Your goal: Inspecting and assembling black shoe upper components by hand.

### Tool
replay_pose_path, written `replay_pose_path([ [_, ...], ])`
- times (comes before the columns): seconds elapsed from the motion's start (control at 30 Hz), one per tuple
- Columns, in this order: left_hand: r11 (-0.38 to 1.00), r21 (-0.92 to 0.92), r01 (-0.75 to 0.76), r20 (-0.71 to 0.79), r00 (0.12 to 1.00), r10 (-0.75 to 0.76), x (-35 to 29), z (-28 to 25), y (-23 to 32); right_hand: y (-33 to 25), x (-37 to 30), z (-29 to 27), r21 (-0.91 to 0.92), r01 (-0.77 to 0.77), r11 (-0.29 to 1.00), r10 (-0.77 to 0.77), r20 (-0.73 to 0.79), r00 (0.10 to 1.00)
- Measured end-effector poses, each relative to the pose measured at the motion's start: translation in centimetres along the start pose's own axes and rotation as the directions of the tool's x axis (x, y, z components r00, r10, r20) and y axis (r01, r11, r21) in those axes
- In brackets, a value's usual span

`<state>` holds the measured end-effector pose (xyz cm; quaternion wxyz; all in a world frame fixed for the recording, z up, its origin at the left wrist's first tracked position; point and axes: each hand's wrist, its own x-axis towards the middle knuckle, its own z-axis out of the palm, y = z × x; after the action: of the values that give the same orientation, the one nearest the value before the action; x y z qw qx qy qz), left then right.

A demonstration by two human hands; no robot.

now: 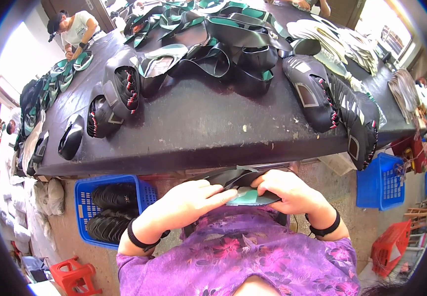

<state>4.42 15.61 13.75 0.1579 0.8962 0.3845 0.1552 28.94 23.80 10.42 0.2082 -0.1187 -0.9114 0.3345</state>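
Observation:
In front of my chest, just below the table's near edge, both hands grip a black shoe upper piece with green lining (250, 197). My left hand (189, 197) pinches its left side, thumb stretched along the lining. The fingers of my right hand (290, 190) curl over the right end, fingertips pressed on the lining. The piece is bent, and its far side is partly hidden behind my fingers. Beyond it, stacks of black nested shoe uppers lie on the table at left (124, 81) and at right (310, 91).
The dark table (198, 128) carries a heap of black and green pieces (243, 29) and pale stacked sheets (322, 39). A blue basket (82, 182) with black bundles stands left, a blue crate (381, 187) right. A red stool (75, 276) is lower left. A person (82, 29) works far left.

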Motion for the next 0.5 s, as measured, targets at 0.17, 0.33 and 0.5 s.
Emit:
replay_pose_path([
  [0.17, 1.0, 0.003, -0.023, -0.078, 0.997, 0.023, -0.6, 0.8, -0.6, -0.6, 0.0, -0.9, -0.042, 0.007, 0.999, -0.005, 0.042, 0.999],
  [0.33, 0.996, -0.036, -0.077, -0.002, 0.997, 0.077, -0.4, 0.3, -1.2, -1.0, 0.1, -1.4, -0.149, 0.023, 0.989, 0.001, 0.159, 0.987],
  [0.5, 0.977, -0.149, -0.15, -0.055, 0.988, 0.144, -0.6, 0.1, -1.0, 0.6, -1.2, -1.9, 0.348, -0.052, 0.936, 0.095, -0.108, 0.99],
])
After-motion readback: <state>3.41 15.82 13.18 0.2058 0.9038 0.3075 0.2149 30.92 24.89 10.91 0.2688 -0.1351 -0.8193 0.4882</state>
